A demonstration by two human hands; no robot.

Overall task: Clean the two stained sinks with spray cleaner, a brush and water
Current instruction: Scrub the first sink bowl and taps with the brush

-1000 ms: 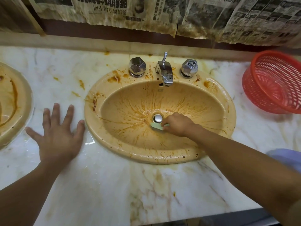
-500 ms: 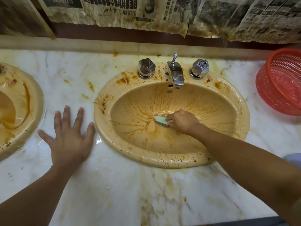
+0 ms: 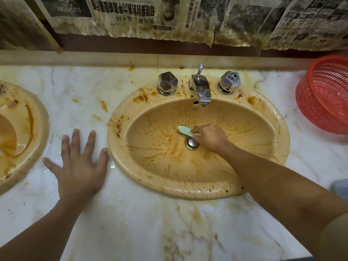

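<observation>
Our right hand (image 3: 210,137) is down in the middle sink (image 3: 263,166), fingers wrapped around a pale green brush (image 3: 185,131). The brush head sticks out to the left of the knuckles and sits on the basin wall just above the metal drain (image 3: 192,143), a bit right of frame centre. Our left hand (image 3: 80,166) is spread flat, palm down, on the marble counter (image 3: 131,213), holding nothing, its little finger right up against the sink's left rim.

The basin is yellowish and streaked with orange-brown lines running toward the drain, plus brown specks along the near rim and blotches on the far rim. At the back we've got a chrome tap (image 3: 200,89) between two faceted chrome knobs, one left (image 3: 167,82) and one right (image 3: 229,81).

The second sink (image 3: 40,129) pokes in at the left edge, also stained, with a dark orange ring inside. A red plastic basket (image 3: 323,95) lies tipped on the counter at the upper right. Stained newspaper (image 3: 150,16) covers the wall along the top. Can't spot the spray cleaner in this view.
</observation>
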